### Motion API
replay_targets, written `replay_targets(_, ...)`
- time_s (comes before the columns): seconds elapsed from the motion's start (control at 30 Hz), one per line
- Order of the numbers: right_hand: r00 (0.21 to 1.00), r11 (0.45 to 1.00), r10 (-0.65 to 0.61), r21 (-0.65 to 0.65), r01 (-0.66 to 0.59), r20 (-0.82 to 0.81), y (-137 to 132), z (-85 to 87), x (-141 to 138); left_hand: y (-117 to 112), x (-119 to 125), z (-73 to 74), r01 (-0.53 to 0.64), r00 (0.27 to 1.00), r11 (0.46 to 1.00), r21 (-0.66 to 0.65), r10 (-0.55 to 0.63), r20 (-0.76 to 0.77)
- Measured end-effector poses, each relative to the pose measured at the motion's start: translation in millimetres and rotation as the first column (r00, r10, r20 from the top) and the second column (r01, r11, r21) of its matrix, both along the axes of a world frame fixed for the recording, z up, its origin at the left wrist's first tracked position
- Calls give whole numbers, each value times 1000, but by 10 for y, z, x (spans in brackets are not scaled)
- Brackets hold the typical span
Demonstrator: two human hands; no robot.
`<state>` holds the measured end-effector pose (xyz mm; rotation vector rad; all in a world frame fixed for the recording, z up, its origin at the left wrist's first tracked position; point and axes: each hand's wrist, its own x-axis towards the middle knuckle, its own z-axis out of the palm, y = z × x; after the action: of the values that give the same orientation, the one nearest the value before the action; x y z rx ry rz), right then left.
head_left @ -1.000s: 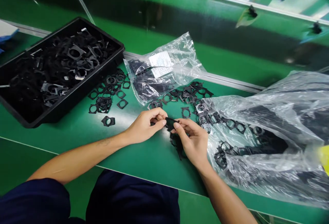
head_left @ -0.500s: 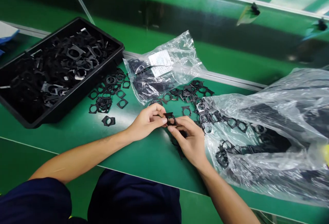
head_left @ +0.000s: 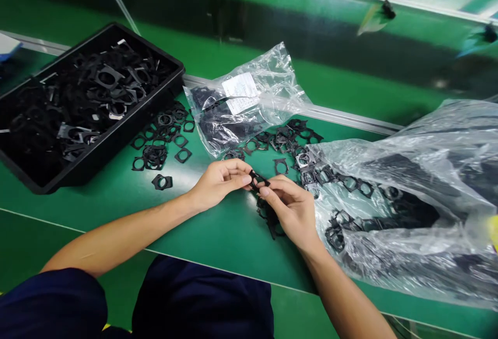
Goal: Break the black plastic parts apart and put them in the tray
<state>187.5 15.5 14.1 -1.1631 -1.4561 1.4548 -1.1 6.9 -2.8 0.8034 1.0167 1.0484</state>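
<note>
My left hand (head_left: 220, 183) and my right hand (head_left: 290, 207) meet over the green table (head_left: 218, 235). Together they pinch one small black plastic frame part (head_left: 256, 178) between their fingertips. Both hands are closed on it. More black parts (head_left: 268, 214) lie under my right palm. A cluster of loose black frame parts (head_left: 290, 142) is spread just beyond the hands.
A black tray (head_left: 116, 137) heaped with black parts stands at the left, with several loose parts (head_left: 159, 144) beside it. A small clear bag (head_left: 249, 106) with a white label lies behind the hands. A large clear bag (head_left: 408, 204) of parts fills the right side.
The black part has been turned between my fingertips, and my hands shifted slightly. Everything else on the table stays where it was.
</note>
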Motion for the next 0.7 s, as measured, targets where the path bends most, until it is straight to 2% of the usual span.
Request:
replay_targets(0.1,999,999,-14,47,16,-31,-9,27,5,4,13,-13,29,991,998,-60,-21,131)
replay_targets(0.17,998,999,-30,40,32,-55,-8,27,10,10,13,-10,38,986,997,-72,-26,162)
replay_targets(0.27,996,997,-36,-66,31,-83,12,10,21,17,6,8,38,991,998,-50,-31,127)
replay_targets(0.37,988,974,46,-212,-77,-146,44,6,31,19,-7,25,28,998,1000,-12,-27,63)
replay_targets(0.43,983,961,95,-243,-132,-159,59,21,34,22,-21,26,26,999,1000,1,-26,30)
replay_targets(0.57,995,979,79,-185,-90,-63,64,57,33,33,-58,-1,54,999,998,-18,-54,-8)
replay_targets(0.7,999,990,44,-136,-45,-13,57,64,35,43,-71,-29,91,994,994,-65,-86,68)
